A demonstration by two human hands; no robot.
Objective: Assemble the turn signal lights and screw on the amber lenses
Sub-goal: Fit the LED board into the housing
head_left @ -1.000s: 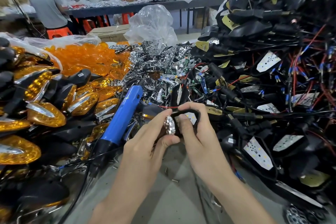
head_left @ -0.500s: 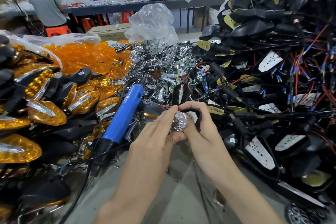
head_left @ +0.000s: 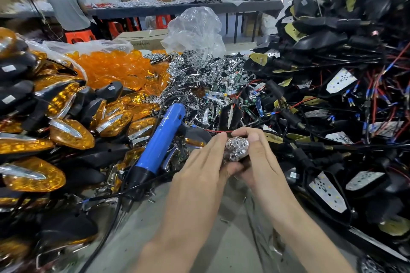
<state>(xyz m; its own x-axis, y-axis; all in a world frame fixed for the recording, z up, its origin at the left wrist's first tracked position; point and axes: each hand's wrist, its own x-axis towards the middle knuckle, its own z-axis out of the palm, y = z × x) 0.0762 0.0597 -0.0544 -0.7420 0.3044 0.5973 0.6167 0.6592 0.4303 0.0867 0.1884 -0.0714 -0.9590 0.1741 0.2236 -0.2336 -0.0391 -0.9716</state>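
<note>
A chrome reflector (head_left: 236, 148) with round cups sits between both hands at the centre of the head view. My left hand (head_left: 199, 168) presses it with straight fingers on top and the thumb beneath. My right hand (head_left: 257, 157) curls round the reflector and a black housing, which is mostly hidden under the fingers. A red wire (head_left: 216, 131) runs just above the fingertips. Loose amber lenses (head_left: 111, 68) are heaped at the back left.
A blue electric screwdriver (head_left: 160, 139) lies left of my hands, its cord trailing forward. Finished amber lights (head_left: 71, 133) are piled at the left, chrome reflectors (head_left: 199, 68) behind, black wired housings (head_left: 332, 99) at the right. Loose screws (head_left: 224, 220) dot the grey tabletop (head_left: 221, 246). People sit at a far table (head_left: 177, 8).
The reflector has turned from edge-on to face up and moved right into the housing. My left fingers have straightened over it, and both hands have closed together.
</note>
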